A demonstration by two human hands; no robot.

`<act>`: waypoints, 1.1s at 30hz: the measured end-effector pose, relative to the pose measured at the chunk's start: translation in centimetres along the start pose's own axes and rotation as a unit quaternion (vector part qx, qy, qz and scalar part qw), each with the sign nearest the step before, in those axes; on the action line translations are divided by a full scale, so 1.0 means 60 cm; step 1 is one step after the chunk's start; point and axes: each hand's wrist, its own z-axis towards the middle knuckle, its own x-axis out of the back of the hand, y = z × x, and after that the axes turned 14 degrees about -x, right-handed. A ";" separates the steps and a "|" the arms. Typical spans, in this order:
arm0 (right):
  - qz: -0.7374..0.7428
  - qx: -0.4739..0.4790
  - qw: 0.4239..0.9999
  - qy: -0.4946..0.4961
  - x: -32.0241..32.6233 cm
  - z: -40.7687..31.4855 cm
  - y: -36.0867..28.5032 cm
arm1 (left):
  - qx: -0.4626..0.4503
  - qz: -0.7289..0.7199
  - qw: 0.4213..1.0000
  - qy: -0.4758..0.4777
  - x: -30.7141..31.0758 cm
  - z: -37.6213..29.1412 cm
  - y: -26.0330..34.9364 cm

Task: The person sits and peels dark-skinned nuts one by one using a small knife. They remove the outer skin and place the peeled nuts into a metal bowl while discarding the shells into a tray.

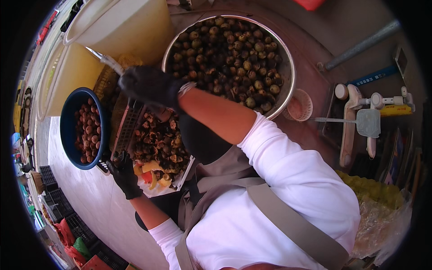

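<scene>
My right hand [150, 86], in a black glove, is raised over the crate and grips a tool with a translucent handle [113, 64]. A narrow bright metal part points up and left from it. Lower down, my gloved left hand [125, 175] pinches a small dark round nut [116, 159], partly hidden by the fingers. Just left of that hand stands a blue plastic basin [66, 133] with brown, walnut-like nuts [89, 130]. Between my hands and my legs lie dark broken husks [163, 141] and some fruit peels [153, 168] in a pale crate [185, 173].
A wide metal bowl [293, 72] full of dark, husked round nuts [233, 57] stands ahead. Large cream plastic tubs [135, 27] are at upper left. On the right are a small plastic basket [305, 103], a fly swatter [368, 123] and a metal pole [364, 45].
</scene>
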 end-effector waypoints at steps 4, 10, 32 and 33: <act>0.008 -0.147 0.986 0.084 0.202 -0.039 0.147 | 0.090 -0.154 0.984 -0.015 -0.079 -0.080 -0.101; -0.012 -0.479 0.864 0.152 0.341 -0.170 0.409 | 0.065 -0.193 0.979 -0.025 -0.083 -0.044 -0.064; 0.027 -0.429 0.887 0.169 0.302 -0.088 0.453 | -0.072 -0.092 0.991 -0.073 -0.071 0.024 0.029; 0.031 -0.399 0.894 0.202 0.316 -0.069 0.453 | -0.109 -0.070 0.989 -0.071 -0.076 0.035 0.033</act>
